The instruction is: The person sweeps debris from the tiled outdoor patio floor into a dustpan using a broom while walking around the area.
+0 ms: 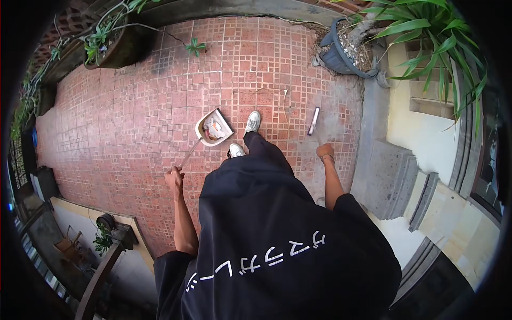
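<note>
My left hand (174,178) is closed around the long handle of a dustpan (199,131). The pan rests on the red tiles left of my shoes, with pale and coloured litter (213,128) inside it. On the other side, my right hand (324,151) grips the handle of a broom (314,121). Its narrow head, white along one edge and dark along the other, is at the floor to the right of my feet; the bristles are hard to make out. A thin dry stem (286,98) lies on the tiles between the broom and my shoes.
Red tiled floor (128,117) spreads around me. A large planter (120,50) stands far left, and a dark pot (341,53) with a leafy plant far right. A grey stone ledge (385,170) and pale wall border the right side. A low wall (122,256) lies lower left.
</note>
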Available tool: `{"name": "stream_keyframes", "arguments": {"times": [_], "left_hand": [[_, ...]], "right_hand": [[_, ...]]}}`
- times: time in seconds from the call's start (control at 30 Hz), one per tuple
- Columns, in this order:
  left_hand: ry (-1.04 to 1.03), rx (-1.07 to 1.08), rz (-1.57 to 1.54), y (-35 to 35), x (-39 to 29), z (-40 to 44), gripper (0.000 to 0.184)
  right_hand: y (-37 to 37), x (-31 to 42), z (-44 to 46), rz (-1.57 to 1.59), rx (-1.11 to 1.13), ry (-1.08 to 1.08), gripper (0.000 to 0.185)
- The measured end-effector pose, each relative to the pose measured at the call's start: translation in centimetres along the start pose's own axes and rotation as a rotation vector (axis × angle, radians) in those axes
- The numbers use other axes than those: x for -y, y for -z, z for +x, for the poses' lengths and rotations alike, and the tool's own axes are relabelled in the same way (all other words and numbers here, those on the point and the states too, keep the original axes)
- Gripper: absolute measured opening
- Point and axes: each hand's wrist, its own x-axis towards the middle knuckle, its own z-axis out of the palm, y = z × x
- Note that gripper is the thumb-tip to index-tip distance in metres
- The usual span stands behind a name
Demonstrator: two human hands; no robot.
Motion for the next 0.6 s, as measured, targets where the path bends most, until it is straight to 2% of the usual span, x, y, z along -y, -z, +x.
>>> {"name": "stream_keyframes", "arguments": {"times": [0.07,0.13,0.17,0.23,0.4,0.47,0.53,0.6], "left_hand": [[-0.037,0.029,0.029,-2.5,-1.0,0.8,0.039],[-0.024,0.022,-0.02,-5.0,-2.1,1.5,0.04],[-0.006,0.018,-0.075,-6.3,-2.4,1.8,0.04],[0.02,0.014,-0.132,-8.4,-2.8,2.7,0.04],[0.02,0.01,-0.073,-12.5,-3.5,3.6,0.04],[-0.041,-0.002,-0.005,-13.3,-4.6,4.0,0.038],[-0.015,-0.03,0.013,-13.6,-4.9,4.7,0.04],[0.007,-0.053,0.066,-13.8,-5.1,5.6,0.043]], "right_hand": [[-1.2,2.9,0.5,0.026,0.03,0.028,0.029],[-1.6,6.4,1.0,0.162,0.056,-0.101,0.032],[-1.5,7.9,1.5,0.159,0.057,-0.099,0.032],[-0.8,10.4,2.8,0.11,0.145,0.006,0.04],[2.6,14.7,5.7,0.062,0.13,0.106,0.039],[3.4,16.3,7.1,0.033,0.108,0.143,0.035],[3.6,17.6,8.0,0.008,0.108,0.176,0.033],[3.4,18.7,9.1,-0.047,0.044,0.338,0.03]]}}
